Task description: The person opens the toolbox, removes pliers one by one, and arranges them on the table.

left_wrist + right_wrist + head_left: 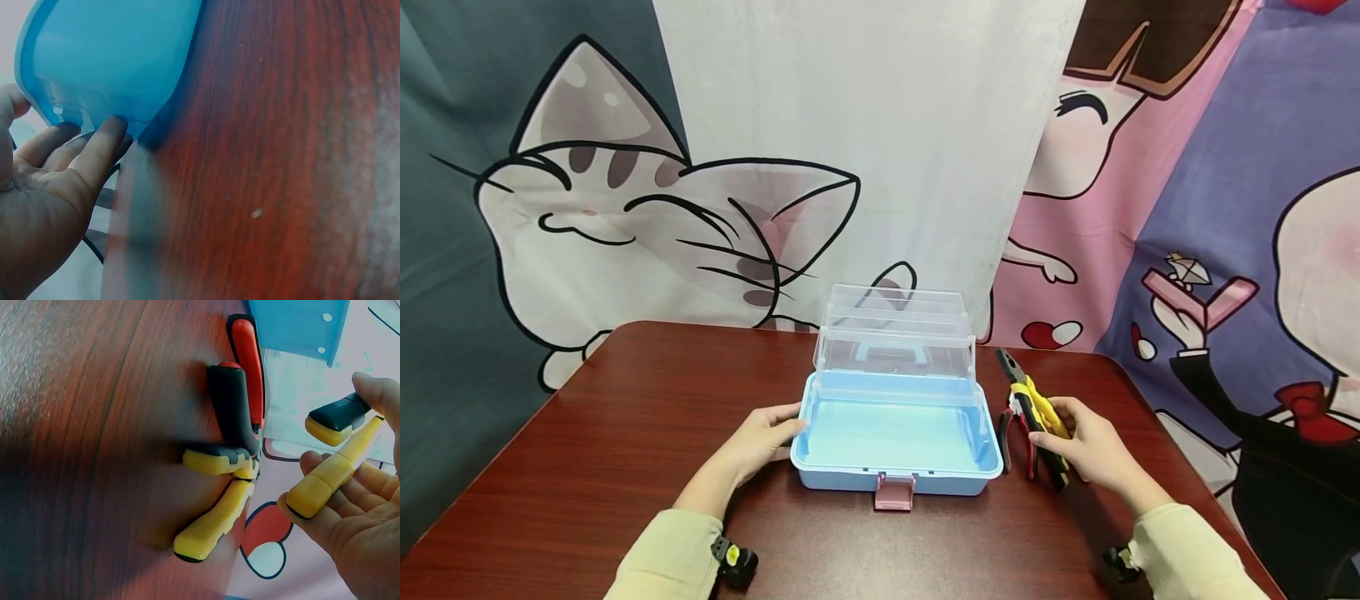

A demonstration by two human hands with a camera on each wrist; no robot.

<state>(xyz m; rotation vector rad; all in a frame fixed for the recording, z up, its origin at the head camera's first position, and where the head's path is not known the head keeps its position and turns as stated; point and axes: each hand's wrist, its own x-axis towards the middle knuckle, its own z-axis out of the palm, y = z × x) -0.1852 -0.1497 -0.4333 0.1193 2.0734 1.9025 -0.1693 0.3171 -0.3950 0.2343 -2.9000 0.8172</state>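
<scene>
A light blue plastic toolbox (835, 479) stands on the table with its clear lid (891, 321) raised and its inside bare. My left hand (760, 442) grips its left side; in the left wrist view the fingertips (111, 128) press the blue wall, with the thumb at the rim. To the right of the box, my right hand (1093, 442) holds pliers with yellow and black handles (325, 481) between thumb and fingers. Close by on the table lie another yellow-and-black-handled pair of pliers (215, 515) and red-and-black-handled pliers (247, 362).
The dark red wooden table (647, 417) extends around the box on both sides. A pink latch (894, 493) hangs from the box front. Behind the table hangs a printed cartoon curtain (880, 125).
</scene>
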